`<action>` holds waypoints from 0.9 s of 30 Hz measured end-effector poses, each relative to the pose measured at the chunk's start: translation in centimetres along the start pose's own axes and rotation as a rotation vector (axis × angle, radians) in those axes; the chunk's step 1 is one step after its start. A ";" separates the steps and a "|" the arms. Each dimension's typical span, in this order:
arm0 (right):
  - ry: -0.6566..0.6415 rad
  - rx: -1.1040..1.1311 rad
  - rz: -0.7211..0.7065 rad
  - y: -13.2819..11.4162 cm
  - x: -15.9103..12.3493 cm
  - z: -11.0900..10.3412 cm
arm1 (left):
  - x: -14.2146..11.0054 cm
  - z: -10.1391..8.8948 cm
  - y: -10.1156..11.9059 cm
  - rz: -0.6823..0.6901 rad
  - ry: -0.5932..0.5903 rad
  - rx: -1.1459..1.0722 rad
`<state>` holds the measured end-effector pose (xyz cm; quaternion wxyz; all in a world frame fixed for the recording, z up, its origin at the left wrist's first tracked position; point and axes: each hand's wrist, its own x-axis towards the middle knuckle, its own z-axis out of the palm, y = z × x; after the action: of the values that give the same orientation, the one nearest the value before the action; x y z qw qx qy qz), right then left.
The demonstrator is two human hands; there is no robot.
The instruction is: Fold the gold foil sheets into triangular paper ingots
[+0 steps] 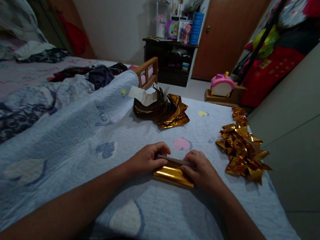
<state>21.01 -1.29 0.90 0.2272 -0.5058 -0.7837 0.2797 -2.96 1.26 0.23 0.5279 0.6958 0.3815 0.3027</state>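
A sheet of gold foil paper (174, 175), partly rolled or folded, lies on the bed in front of me. My left hand (151, 157) pinches its far edge at the left end, thumb toward me. At the right end my right hand (199, 169) grips the same edge between thumb and fingers. The paper's dull back shows as a narrow strip along that edge. Beyond my hands sits a fanned stack of gold foil paper (161, 108). To the right lies a heap of folded gold foil pieces (241, 148) with pointed ends.
A light blue quilt (77, 188) with heart patterns covers the bed. Rumpled clothes (100, 77) lie at the left, near a white fan (11, 5). A wooden rail (147, 72), a pink toy (222, 84) and a dark cabinet (168, 63) stand at the far side.
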 end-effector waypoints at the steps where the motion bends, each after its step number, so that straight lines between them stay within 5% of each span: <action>1: -0.001 0.027 0.007 -0.1 0.0 -0.2 | 0.0 0.1 -0.1 -0.012 0.021 -0.076; 5: 0.070 0.114 0.013 -0.3 0.1 -0.7 | 0.2 0.1 0.1 -0.113 0.027 -0.288; 11: 0.125 0.234 0.025 -0.7 0.1 -0.8 | 0.1 0.2 1.1 -0.138 0.080 -0.248; 20: -0.034 0.675 0.243 -0.7 -0.2 -0.7 | 0.0 0.4 1.2 -0.116 0.180 -0.214; 27: 0.005 0.705 0.297 -0.8 -0.2 -0.6 | -0.2 0.5 1.5 -0.099 0.200 -0.212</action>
<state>20.96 -1.63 1.88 0.3461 -0.5055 -0.5570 0.5607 -2.38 0.64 1.52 0.5721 0.5827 0.4321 0.3826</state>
